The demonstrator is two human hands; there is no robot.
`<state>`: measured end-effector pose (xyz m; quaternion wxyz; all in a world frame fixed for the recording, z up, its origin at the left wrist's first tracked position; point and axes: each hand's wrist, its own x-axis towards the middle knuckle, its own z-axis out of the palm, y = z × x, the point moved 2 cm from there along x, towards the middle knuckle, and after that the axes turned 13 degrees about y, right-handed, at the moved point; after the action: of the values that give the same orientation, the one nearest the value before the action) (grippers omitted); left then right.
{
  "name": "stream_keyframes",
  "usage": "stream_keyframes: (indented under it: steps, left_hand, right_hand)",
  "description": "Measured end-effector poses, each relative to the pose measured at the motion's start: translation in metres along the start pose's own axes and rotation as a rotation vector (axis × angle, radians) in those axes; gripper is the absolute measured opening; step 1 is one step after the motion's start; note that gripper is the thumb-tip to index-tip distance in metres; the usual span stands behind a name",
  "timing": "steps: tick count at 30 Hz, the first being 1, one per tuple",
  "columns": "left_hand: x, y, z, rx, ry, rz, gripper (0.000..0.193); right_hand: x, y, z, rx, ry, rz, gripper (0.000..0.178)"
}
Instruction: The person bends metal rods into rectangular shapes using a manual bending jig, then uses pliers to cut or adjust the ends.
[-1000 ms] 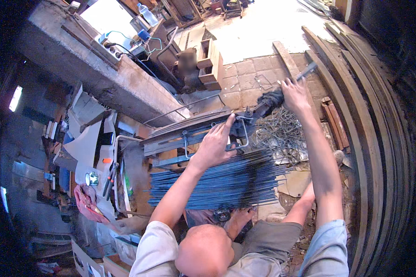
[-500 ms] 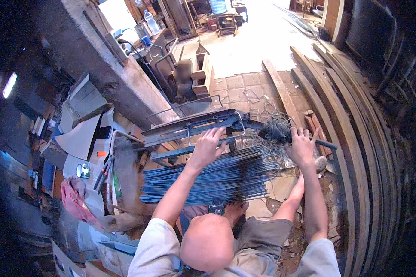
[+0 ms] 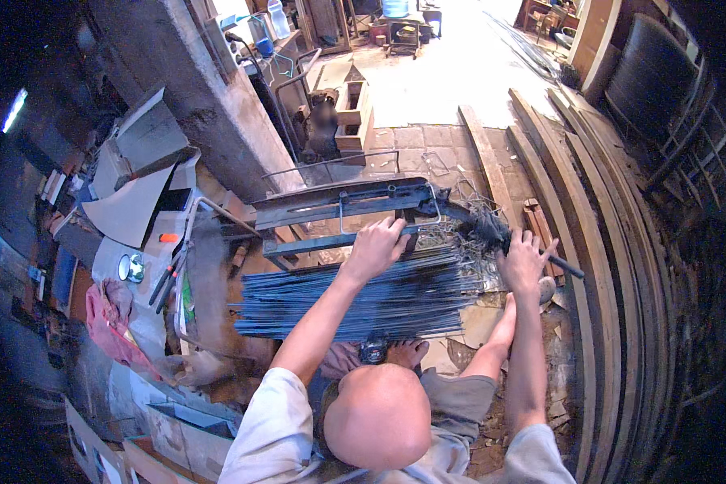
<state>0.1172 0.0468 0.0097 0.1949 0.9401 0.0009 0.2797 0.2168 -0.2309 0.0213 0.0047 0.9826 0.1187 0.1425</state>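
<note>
A dark lever (image 3: 569,267) is seen at the right end of a low metal frame (image 3: 315,244), its long axis slanted from the frame's end toward the lower right, its free tip pointed outward and slightly back toward the person. The frame itself is laid crosswise, left to right, its right end set a little farther off. The right hand (image 3: 524,262) is placed over the lever, its fingers spread apart along the upper side. The left hand (image 3: 377,248) is held at the frame's near rail, its fingers bent and drawn together; whether anything is pinched cannot be told. A pale bent wire (image 3: 342,214) is set across the frame, its bent sides turned toward the person. Below, a bundle of blue-grey rods (image 3: 339,298) is laid nearly parallel to the frame. Among containers, a wooden box (image 3: 355,143) with two open compartments is shown beyond the frame, its contents too dark to be made out; a mug (image 3: 135,269) is placed at the left, near a pink cloth (image 3: 111,319), and a clear bottle (image 3: 279,19) is stood upright farther back.
</note>
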Motion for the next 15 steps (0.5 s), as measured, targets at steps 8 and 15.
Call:
stream_keyframes:
  steps: [8, 15]
  left_hand:
    - [0.042, -0.006, -0.025, 0.048, 0.076, 0.054, 0.019]
    - [0.137, -0.018, -0.054, 0.090, -0.219, 0.147, 0.026]
  right_hand:
    - [0.026, 0.033, 0.001, 0.163, 0.256, 0.002, 0.085]
    - [-0.016, 0.050, -0.001, 0.528, 0.380, 0.034, 0.058]
